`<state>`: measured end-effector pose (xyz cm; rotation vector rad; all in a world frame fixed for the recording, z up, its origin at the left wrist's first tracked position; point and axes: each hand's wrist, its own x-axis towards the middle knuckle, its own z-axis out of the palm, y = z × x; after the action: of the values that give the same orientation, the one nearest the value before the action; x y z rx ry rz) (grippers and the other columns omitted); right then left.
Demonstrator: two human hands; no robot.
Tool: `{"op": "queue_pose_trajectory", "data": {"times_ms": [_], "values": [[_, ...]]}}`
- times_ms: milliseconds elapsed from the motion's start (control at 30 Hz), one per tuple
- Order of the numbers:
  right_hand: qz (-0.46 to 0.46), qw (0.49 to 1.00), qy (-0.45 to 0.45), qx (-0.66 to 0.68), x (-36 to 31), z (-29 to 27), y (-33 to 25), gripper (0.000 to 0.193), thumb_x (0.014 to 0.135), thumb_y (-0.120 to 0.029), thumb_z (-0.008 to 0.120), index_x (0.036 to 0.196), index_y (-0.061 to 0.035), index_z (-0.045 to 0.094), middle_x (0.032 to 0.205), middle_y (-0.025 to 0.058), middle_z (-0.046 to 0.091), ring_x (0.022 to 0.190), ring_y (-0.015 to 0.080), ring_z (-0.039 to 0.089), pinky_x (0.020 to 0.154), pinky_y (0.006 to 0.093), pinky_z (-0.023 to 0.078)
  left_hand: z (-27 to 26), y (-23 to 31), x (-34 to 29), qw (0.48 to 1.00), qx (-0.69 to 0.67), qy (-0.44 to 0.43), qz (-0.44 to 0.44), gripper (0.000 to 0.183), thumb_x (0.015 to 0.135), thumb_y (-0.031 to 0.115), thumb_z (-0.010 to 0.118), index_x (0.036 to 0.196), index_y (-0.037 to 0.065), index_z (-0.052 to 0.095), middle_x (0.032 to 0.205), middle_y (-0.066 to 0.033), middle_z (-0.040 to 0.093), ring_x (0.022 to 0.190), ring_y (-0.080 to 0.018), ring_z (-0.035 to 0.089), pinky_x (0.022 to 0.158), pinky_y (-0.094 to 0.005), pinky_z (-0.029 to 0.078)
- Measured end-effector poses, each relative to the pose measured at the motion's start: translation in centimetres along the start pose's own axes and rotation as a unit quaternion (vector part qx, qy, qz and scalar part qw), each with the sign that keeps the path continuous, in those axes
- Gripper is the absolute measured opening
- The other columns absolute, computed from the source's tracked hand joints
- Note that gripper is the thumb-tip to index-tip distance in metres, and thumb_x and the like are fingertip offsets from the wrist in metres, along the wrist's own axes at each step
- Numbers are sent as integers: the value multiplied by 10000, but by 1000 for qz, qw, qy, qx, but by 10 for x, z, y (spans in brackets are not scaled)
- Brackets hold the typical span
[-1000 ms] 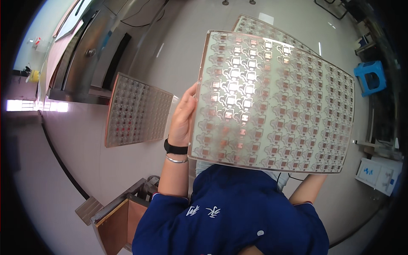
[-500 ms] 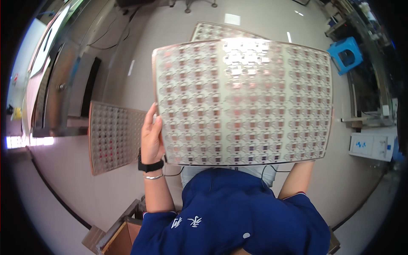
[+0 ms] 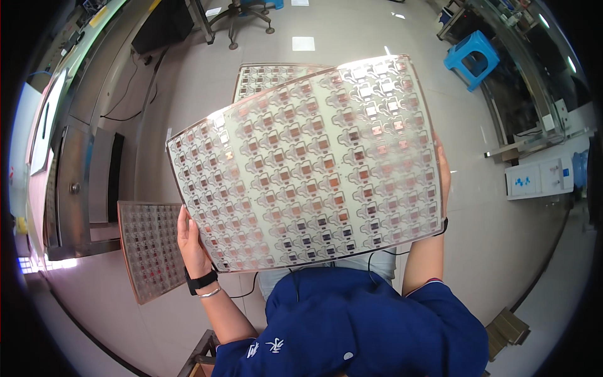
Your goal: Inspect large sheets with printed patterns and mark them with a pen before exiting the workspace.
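- Patterned panel (image 3: pixel 301 169): held off the floor in front of the torso, between both hands. Tilted in view, right end higher; lower edge overlaps the lap.
- Left hand (image 3: pixel 191 242): clasps the lower part of the left edge, fingers close together; far side of the grip hidden.
- Right hand (image 3: pixel 443 168): holds the right edge, fingers along it; mostly behind the panel, can't tell exact finger spread.
- Room: right side has the wider gap, pale tile floor (image 3: pixel 474 188) between right hand and white cabinet (image 3: pixel 537 177). Left side tighter in view: second panel (image 3: pixel 147 251) sits just beside left hand; depth between them can't be judged.
- Panel look: flat, rectangular, thin coppery rim. Rows of repeated outlined shapes, each with a small brown or dark square; pale greenish strips split the blocks. Strong glare at upper right corner.
- Third panel (image 3: pixel 270 76): similar pattern, beyond the top edge, partly covered by the held one.
- Around: metal cabinet (image 3: pixel 75 169) at left, wheeled chair base (image 3: pixel 242 16) at top, blue stool (image 3: pixel 468 60) upper right.
- Thin black cable (image 3: pixel 251 289) hangs near the lap, below the lower edge.
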<state>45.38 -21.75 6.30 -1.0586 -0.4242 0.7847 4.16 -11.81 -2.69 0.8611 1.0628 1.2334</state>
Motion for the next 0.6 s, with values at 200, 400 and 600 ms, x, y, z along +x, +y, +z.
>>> {"op": "queue_pose_trajectory", "data": {"times_ms": [200,400,600], "values": [[18,1000,-26,-3,10,-15,1,421,962,-252,328,1289,8,380,1178,205,529,1020,266,596,834,383,543,2,-3,-2,999,28,25,15,416,938,85,437,1330,-29,359,1310,-120,467,1176,-178,470,983,-314,392],[41,997,0,58,14,-6,5,393,971,-236,291,1264,11,381,1127,224,549,927,238,640,759,334,585,4,-1,-3,999,51,19,5,405,939,92,434,1314,-48,372,1288,-129,483,1158,-182,484,978,-304,393],[38,998,9,51,22,-18,15,339,979,-218,300,1218,5,390,1086,217,563,890,226,651,713,338,598,1,-1,-3,998,62,20,-6,403,940,96,433,1312,-47,374,1280,-130,487,1142,-178,495,959,-299,409]]}}
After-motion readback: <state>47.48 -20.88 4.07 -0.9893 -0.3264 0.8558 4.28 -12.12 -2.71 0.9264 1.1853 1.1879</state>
